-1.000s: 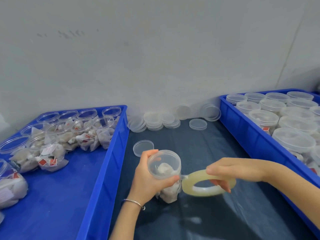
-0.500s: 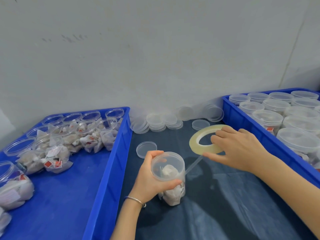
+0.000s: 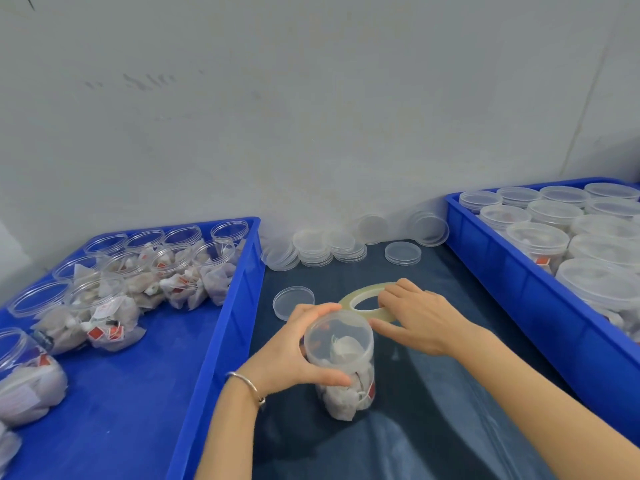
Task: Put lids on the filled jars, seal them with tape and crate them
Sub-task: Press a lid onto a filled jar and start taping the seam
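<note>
A clear plastic jar (image 3: 346,372) filled with tea bags, its lid on, leans tilted on the dark table. My left hand (image 3: 294,355) grips its upper part from the left. Just behind the jar's lid, my right hand (image 3: 415,320) holds a yellowish roll of clear tape (image 3: 360,299). A single loose lid (image 3: 293,301) lies flat to the left of the roll.
The left blue crate (image 3: 221,341) holds several open filled jars (image 3: 180,271). The right blue crate (image 3: 519,299) holds several lidded jars (image 3: 536,240). Stacks of spare lids (image 3: 313,249) line the wall at the back of the table.
My right hand has brought the tape roll from the right and farther back in close behind the jar's lid. My left hand keeps its hold on the jar.
</note>
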Demonstrator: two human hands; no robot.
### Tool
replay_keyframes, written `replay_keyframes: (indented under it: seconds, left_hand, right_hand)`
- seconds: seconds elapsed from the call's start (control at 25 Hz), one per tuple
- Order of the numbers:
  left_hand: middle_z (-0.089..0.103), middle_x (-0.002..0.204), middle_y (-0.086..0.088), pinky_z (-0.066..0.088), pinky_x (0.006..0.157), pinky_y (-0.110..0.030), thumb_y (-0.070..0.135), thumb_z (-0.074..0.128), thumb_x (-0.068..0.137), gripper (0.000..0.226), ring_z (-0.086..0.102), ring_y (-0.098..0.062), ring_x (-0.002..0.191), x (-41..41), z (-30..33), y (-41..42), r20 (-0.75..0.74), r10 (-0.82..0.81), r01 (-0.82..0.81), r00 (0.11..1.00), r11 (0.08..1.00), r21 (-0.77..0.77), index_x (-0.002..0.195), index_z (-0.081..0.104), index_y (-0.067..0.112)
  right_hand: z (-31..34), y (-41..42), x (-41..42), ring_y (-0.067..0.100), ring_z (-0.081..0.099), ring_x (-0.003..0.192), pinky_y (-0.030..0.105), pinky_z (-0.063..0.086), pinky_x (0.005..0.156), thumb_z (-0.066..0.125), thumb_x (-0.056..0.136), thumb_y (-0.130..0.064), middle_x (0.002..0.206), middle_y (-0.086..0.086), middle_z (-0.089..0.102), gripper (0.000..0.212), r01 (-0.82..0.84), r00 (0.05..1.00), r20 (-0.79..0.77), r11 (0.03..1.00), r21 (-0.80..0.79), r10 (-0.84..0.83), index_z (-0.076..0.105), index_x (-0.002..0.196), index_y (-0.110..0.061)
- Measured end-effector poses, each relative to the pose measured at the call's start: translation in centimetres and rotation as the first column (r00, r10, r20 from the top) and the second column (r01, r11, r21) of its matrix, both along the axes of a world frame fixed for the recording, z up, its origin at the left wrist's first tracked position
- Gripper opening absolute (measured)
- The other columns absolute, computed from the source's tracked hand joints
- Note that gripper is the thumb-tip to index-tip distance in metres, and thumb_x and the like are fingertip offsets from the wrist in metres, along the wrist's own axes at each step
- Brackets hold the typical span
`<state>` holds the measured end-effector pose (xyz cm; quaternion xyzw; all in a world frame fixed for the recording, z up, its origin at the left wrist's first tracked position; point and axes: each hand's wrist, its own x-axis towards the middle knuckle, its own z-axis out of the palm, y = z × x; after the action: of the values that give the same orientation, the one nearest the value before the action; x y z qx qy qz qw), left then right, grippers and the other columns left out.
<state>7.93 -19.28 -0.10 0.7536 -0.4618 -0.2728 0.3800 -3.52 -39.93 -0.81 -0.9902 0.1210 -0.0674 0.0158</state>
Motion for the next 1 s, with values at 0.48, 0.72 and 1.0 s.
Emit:
replay_keyframes:
  seconds: [0.48, 0.72, 1.0]
  left_hand:
    - [0.02, 0.15, -0.011, 0.021, 0.108, -0.055, 0.058, 0.037, 0.094, 0.065, 0.014, -0.029, 0.142, -7.0, 0.1, -5.5, 0.77, 0.068, -0.439, 0.634, 0.851, 0.287, 0.141, 0.02, 0.016]
    - [0.048, 0.119, 0.01, 0.03, 0.092, -0.033, 0.047, 0.042, 0.094, 0.034, 0.043, -0.014, 0.118, -4.7, -1.3, -4.9, 0.732, 0.275, -0.302, 0.624, 0.948, -0.099, 0.12, 0.048, 0.026]
    - [0.058, 0.108, 0.008, 0.038, 0.085, -0.034, 0.047, 0.052, 0.09, 0.03, 0.054, -0.016, 0.105, -4.8, -1.9, -5.1, 0.725, 0.375, -0.295, 0.577, 0.924, -0.243, 0.108, 0.058, 0.024]
  right_hand:
    - [0.6, 1.0, -2.0, 0.015, 0.036, 0.092, 0.032, 0.037, 0.077, 0.029, 0.099, -0.041, 0.096, -0.008, 0.036, 0.023, 0.003, 0.999, -0.049, 1.0, 0.003, -0.002, 0.037, 0.093, -0.02]
    - [0.8, 0.0, -2.2, 0.011, 0.039, 0.106, 0.032, 0.033, 0.083, 0.026, 0.099, -0.05, 0.106, -0.014, 0.038, 0.032, 0.082, 0.996, -0.018, 0.984, -0.159, -0.086, 0.042, 0.108, -0.024]
    - [-0.1, 0.9, -2.2, 0.007, 0.032, 0.091, 0.03, 0.03, 0.079, 0.028, 0.095, -0.055, 0.094, -0.016, 0.034, 0.031, 0.167, 0.982, 0.11, 0.978, -0.125, -0.153, 0.039, 0.094, -0.027]
